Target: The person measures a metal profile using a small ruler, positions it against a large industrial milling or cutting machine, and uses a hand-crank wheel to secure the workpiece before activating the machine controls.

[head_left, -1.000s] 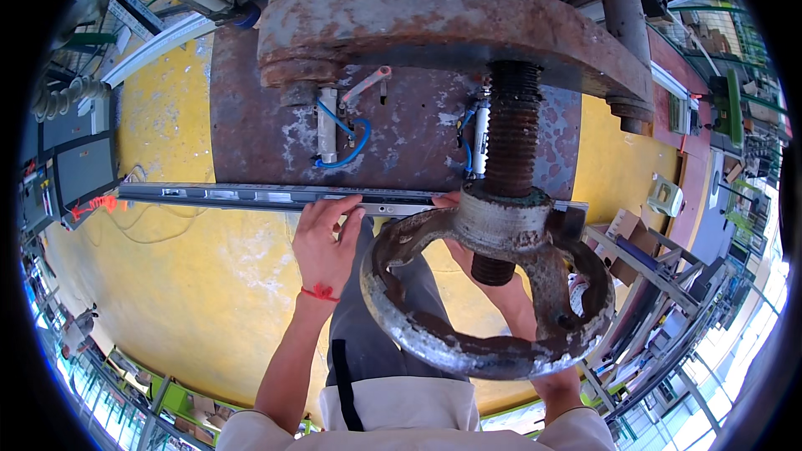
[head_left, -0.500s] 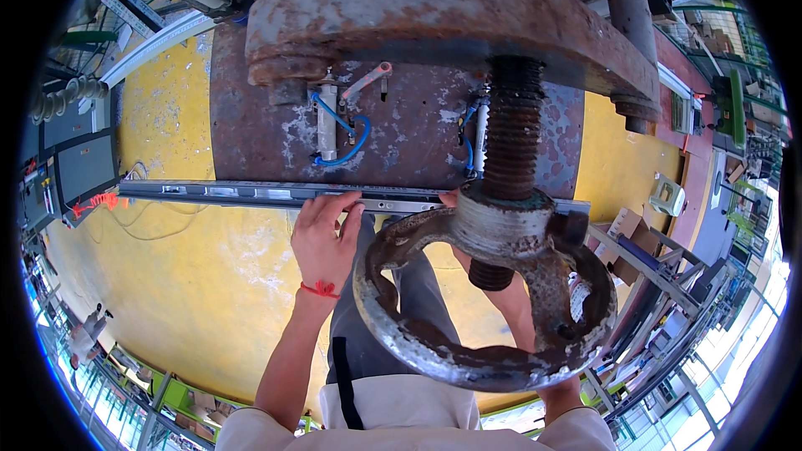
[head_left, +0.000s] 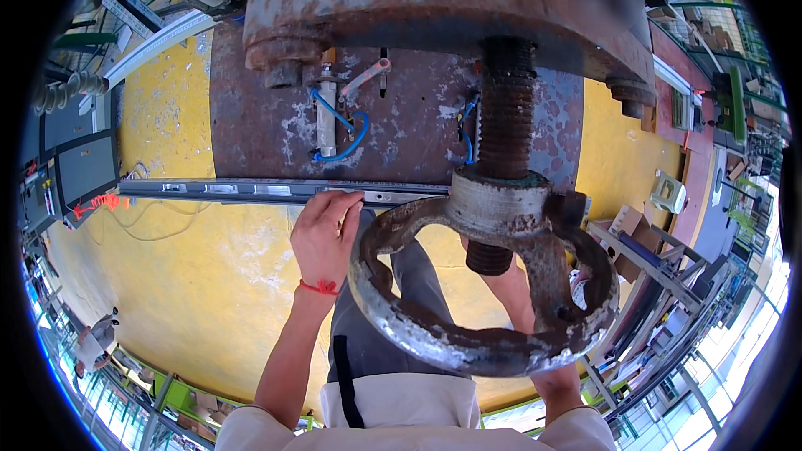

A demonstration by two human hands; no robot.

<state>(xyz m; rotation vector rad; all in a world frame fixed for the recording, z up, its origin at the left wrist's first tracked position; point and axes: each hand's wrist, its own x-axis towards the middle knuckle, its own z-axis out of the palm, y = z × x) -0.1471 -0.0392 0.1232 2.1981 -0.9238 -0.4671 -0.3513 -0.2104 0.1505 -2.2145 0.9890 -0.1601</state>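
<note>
A long, slotted grey metal rail (head_left: 263, 190) lies crosswise along the near edge of the brown machine bed (head_left: 409, 129). My left hand (head_left: 322, 234), with a red string at the wrist, pinches the rail's near edge between thumb and fingers. Over the right half hangs a worn metal handwheel (head_left: 468, 355) on a thick threaded screw (head_left: 506, 117). Behind that wheel is my right hand (head_left: 499, 277); only part of it and the forearm show. Its fingers are hidden, as is the stretch of rail beside them.
A rusty press plate (head_left: 434, 0) spans overhead. On the bed stand a small air cylinder (head_left: 327, 121) with a blue hose (head_left: 362, 138) and a red-handled lever (head_left: 366, 75). A rack (head_left: 660, 267) holds parts at right; a grey cabinet (head_left: 86, 171) stands left. Another person (head_left: 96, 342) is far left.
My right fingertips, seen at the rail before, are now behind the handwheel. My left hand keeps its place on the rail. The wheel and screw appear slightly higher in view.
</note>
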